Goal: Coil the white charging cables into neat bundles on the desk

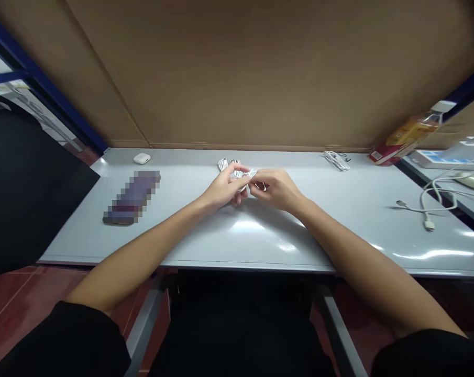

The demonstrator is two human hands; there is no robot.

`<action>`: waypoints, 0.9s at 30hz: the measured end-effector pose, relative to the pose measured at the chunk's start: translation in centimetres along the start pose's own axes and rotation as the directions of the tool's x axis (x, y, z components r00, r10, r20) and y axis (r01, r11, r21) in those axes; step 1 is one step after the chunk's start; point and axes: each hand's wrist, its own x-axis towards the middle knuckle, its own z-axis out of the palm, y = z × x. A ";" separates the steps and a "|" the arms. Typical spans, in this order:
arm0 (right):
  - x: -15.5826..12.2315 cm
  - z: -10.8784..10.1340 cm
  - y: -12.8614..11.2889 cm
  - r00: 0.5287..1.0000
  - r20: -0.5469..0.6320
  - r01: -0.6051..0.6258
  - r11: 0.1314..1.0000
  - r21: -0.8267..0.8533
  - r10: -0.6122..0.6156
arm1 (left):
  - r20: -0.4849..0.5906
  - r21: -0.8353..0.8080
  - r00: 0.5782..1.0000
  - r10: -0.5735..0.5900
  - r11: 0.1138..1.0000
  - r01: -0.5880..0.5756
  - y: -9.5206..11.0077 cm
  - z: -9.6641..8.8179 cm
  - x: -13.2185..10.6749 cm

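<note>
My left hand (224, 188) and my right hand (274, 189) meet above the middle of a grey desk (244, 238), their fingertips pinching a bundled white cable (251, 174). More loops of white cable (229, 165) rise just behind my left fingers. Part of the cable is hidden inside my grip. Farther right, a small coiled white cable (336, 161) lies near the back edge. Nearer the desk's right end sprawls a loose white charging cable (429, 205), well beyond my right hand.
A white earbud case (142, 158) and a pixelated, blurred flat object (132, 198) lie to the left. A tilted bottle (405, 139) stands at the back right. Cardboard (237, 73) lines the back wall. A black panel (24, 183) stands at the left.
</note>
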 end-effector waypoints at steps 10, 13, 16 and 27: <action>-0.1 0.0 -1.4 0.999 0.030 0.002 0.940 0.342 -0.013 | 0.045 0.213 0.948 0.314 0.924 -0.316 1.2 -2.1 0.1; -0.2 0.2 -1.7 0.997 0.064 0.015 0.930 0.367 -0.041 | 0.020 0.128 0.974 0.225 0.966 -0.226 0.8 -1.9 0.2; -0.3 -0.1 -1.6 0.996 0.082 0.003 0.941 0.338 -0.033 | 0.094 0.164 0.991 0.092 0.981 -0.106 0.6 -1.7 0.3; 0.4 -1.9 -0.4 0.985 0.067 -0.170 0.919 0.355 0.156 | 0.299 0.165 0.952 0.063 0.979 -0.116 -0.8 -1.0 0.6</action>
